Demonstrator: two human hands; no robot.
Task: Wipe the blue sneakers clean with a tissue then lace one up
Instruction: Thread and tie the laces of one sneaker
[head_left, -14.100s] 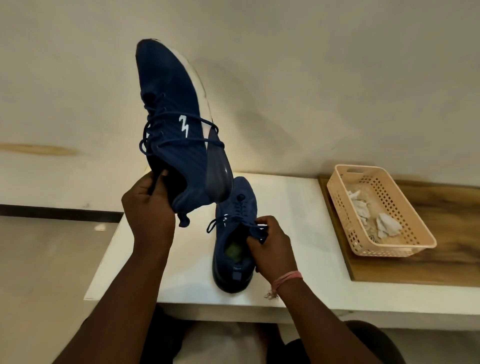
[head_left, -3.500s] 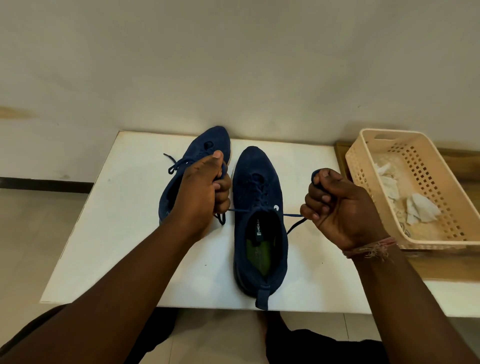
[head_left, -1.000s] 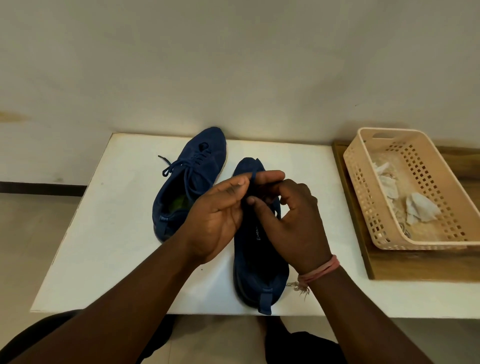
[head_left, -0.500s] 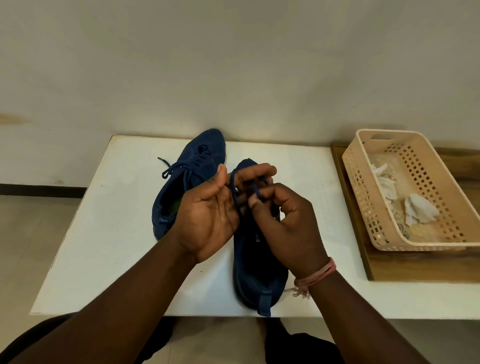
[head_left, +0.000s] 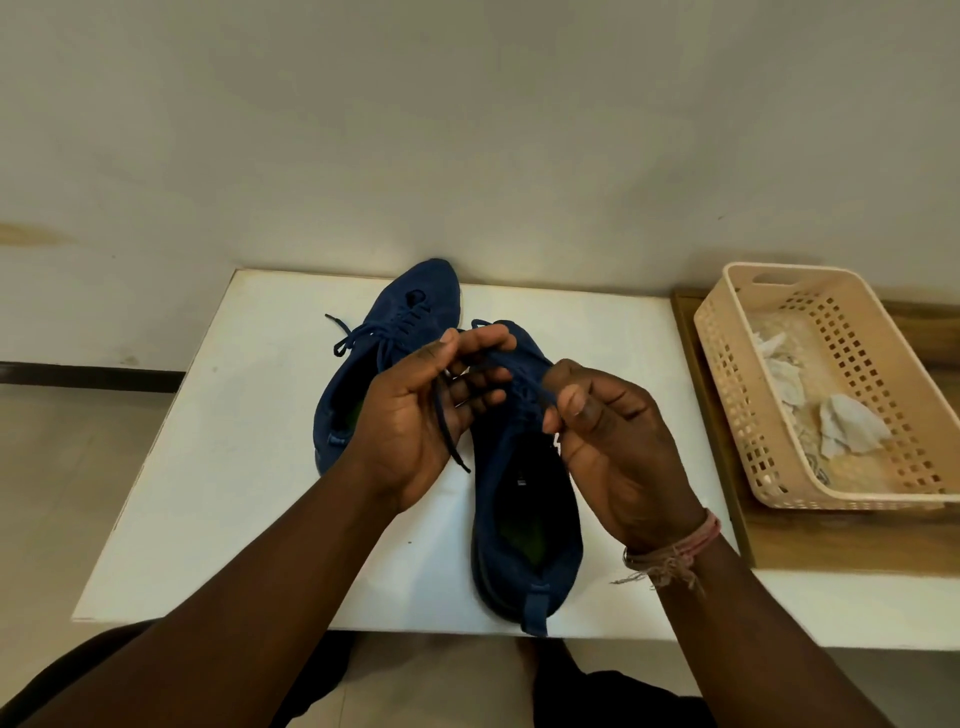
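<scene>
Hands have drawn apart, left hand (head_left: 415, 415) and right hand (head_left: 618, 441) each pinching the lace (head_left: 447, 426).

Two sneakers on the table (head_left: 218, 467): left sneaker (head_left: 363, 374) set farther back, right sneaker (head_left: 524, 519) nearer. Basket (head_left: 737, 395) to the right, tissues (head_left: 847, 431) inside.

Counter (head_left: 218, 467): white rectangular top, far edge against a pale wall (head_left: 467, 130). Wooden board (head_left: 831, 540): brown, lying on the counter's right end. Basket (head_left: 914, 364): beige perforated plastic, standing on the board, handle slot in its far wall. Floor (head_left: 67, 467): light tiles, left of the counter; dark skirting strip (head_left: 88, 373) along the wall's foot.
</scene>
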